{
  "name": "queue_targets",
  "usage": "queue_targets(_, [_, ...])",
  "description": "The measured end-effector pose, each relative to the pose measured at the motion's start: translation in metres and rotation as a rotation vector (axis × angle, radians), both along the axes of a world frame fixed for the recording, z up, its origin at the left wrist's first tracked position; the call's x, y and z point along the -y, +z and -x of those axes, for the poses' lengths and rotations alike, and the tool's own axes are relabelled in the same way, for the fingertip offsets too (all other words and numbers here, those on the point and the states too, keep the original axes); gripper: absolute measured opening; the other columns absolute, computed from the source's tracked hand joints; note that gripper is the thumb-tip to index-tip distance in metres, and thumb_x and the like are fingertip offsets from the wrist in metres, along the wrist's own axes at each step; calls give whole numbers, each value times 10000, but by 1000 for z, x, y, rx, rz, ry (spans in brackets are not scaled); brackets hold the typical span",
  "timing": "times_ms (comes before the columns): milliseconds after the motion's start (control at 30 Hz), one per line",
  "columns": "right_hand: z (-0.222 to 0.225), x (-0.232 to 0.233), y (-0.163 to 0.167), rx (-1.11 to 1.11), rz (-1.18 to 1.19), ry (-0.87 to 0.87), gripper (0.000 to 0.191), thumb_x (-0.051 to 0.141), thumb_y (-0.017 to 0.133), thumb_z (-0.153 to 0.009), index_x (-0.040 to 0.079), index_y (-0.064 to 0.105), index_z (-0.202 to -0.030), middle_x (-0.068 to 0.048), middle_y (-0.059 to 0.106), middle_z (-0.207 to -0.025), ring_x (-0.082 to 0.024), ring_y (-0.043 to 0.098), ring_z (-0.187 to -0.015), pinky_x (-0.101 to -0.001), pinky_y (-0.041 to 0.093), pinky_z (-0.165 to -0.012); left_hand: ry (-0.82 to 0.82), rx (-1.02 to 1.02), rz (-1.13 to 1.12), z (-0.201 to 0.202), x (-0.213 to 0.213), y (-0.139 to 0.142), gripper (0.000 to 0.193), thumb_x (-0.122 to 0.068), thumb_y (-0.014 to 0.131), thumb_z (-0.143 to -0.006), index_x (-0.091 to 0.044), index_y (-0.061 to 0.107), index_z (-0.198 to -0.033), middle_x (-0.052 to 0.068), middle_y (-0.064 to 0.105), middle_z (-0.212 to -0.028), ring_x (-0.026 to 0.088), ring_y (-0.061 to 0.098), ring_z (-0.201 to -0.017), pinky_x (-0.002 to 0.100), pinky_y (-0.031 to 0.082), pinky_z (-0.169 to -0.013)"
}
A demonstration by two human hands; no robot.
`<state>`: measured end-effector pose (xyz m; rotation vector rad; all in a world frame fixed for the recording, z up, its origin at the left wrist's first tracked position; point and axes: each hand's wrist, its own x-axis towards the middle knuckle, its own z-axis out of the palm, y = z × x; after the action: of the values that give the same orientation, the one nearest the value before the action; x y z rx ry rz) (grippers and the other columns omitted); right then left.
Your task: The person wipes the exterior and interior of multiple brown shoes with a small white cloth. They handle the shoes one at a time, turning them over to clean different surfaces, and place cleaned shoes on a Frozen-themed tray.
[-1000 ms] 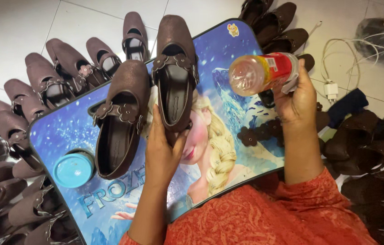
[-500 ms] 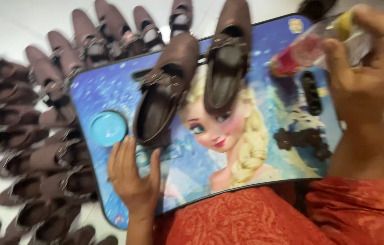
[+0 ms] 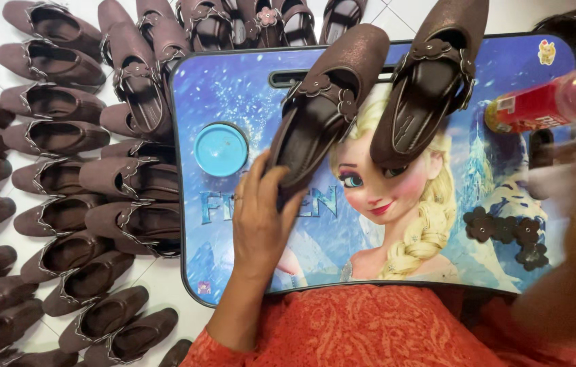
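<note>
While the left hand (image 3: 261,224) grips the heel end of a brown shoe (image 3: 325,109), fingers closed around its back edge, the shoe lies tilted on a blue lap tray (image 3: 233,88) printed with a cartoon figure. Second brown shoe (image 3: 427,81) lies just beside it on the tray, toe pointing up and away, not touched by either hand. Both shoes already carry small flower trims on the strap area.

Right hand (image 3: 573,204) is heavily blurred at the right edge; it appears to be closed on a red squeeze bottle (image 3: 539,109) with a clear tip, but the fingers smear out (cannot tell exactly how they wrap). Bottle sits above the tray's right side, nozzle end off toward the frame edge, apart from both shoes.

On the tray: a round blue lid (image 3: 221,149) near the left shoe's heel, and a few loose dark flower trims (image 3: 505,234) at lower right, well apart from the shoes.

Progress, as a judgement: the pair on the tray looks mid-process, trims on, bottle in hand but not at a shoe. Many matching shoes in rows (image 3: 63,183) fill the white floor to the left and top of the tray; whether those are finished or waiting I cannot tell from this view. Loose trims left on the tray suggest more pieces remain to fix.
</note>
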<state>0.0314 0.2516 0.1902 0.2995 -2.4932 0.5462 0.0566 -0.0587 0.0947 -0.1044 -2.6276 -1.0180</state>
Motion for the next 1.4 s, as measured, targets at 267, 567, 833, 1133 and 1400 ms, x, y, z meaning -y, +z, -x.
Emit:
queue_targets(267, [-11,90,-73,510,596,373,213,-12,764,-911,26,752,-1120,-89,735,-1040,-119,681,-826,-219,511,-661,103,204,-370,-48,10,5,455,-199,897,-770,-19,618,-1080,195,660,-1333,295,728,-993,350,575,-784])
queue_targets(567, [-11,141,-110,383,519,395,194,-6,800,-910,8,742,-1094,-98,705,-1027,-132,652,-873,-244,497,-698,63,294,-478,-62,22,-20,407,-188,874,-824,-35,665,-1137,222,600,-1441,195,770,-871,273,614,-694])
queue_targets(833, [-22,142,-121,430,530,317,131,-29,768,-937,1,726,-1057,-79,700,-972,-112,637,-784,-248,501,-667,-104,115,-494,-59,14,-33,401,-128,851,-880,-69,662,-1229,267,452,-1571,396,543,-1442,409,537,-1118])
queue_targets(1133, [-22,143,-114,237,336,560,160,-23,783,-901,35,692,-1020,-106,683,-929,-236,673,-789,-367,555,-752,-120,89,-427,-62,19,-39,398,-107,877,-837,-54,652,-1161,250,497,-1537,411,549,-1426,434,510,-1133])
queue_targets(1400, [-20,143,-120,239,276,729,195,-49,773,-851,13,696,-1019,-116,692,-918,-262,683,-847,-379,557,-758,-80,261,-667,-63,34,-48,397,-163,870,-828,-39,606,-1097,241,457,-1582,251,656,-1247,287,616,-798])
